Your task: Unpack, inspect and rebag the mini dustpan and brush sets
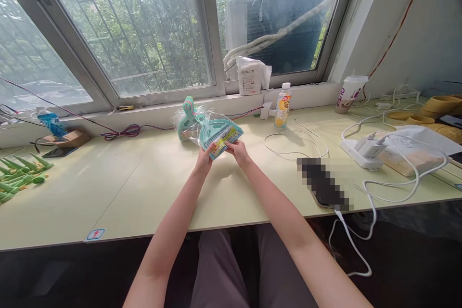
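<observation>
A mint-green, dustpan-shaped plastic item [216, 129] in clear wrap is held above the table, tilted, with a yellow and blue printed label along its lower edge. My left hand [206, 158] grips its lower left corner. Its lower right corner is pinched by my right hand [237, 150]. Just behind and to the left, a stack of similar mint-green pieces [187, 118] with some pink edges stands on the table, partly covered by clear film. The item's exact kind is hard to make out.
On the pale table [144, 202], a juice bottle [283, 106] stands behind to the right. A phone [322, 183] and a power strip [364, 151] with white cables lie right. A lidded cup [350, 94] stands farther back. Green pieces [21, 175] lie far left.
</observation>
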The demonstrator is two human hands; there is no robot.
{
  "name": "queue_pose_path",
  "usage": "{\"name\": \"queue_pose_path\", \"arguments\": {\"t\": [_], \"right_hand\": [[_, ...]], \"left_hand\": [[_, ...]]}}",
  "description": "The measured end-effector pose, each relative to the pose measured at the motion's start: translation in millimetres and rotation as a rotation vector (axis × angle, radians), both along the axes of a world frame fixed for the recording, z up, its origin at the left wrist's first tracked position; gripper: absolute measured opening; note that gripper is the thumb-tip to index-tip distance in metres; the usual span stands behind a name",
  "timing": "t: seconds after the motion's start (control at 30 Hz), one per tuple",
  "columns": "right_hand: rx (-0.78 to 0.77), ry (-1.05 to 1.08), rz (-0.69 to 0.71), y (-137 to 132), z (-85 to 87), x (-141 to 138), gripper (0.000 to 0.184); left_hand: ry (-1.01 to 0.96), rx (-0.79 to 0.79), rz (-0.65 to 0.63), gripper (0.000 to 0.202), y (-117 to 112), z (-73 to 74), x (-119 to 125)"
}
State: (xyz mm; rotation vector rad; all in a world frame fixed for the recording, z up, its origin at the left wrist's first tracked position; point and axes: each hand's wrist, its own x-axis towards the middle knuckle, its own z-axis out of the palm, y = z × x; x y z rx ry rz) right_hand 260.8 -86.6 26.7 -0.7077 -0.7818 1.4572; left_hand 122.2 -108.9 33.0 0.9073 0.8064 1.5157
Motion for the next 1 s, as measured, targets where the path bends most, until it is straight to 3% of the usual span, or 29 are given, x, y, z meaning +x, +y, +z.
{"name": "queue_pose_path", "arguments": {"t": [0.37,0.5,0.6,0.73,1.0], "right_hand": [[-0.150,0.003,0.091,1,2.3,1,0.011],[-0.255,0.061,-0.088,8,-0.6,4,0.004],[-0.323,0.121,-0.202,12,-4.6,10,0.003],[-0.370,0.124,-0.207,13,-9.7,16,0.011],[-0.375,0.046,-0.220,18,-14.8,17,0.029]], "left_hand": [[0.091,0.077,0.032,0.058,4,-7.7,-7],[0.129,0.052,0.046,0.060,3,-8.9,-6],[0.211,0.134,-0.009,0.061,-1,-6.3,-3],[0.287,0.225,-0.062,0.060,-7,-2.5,0],[0.261,0.206,-0.102,0.066,-5,-1.6,0]]}}
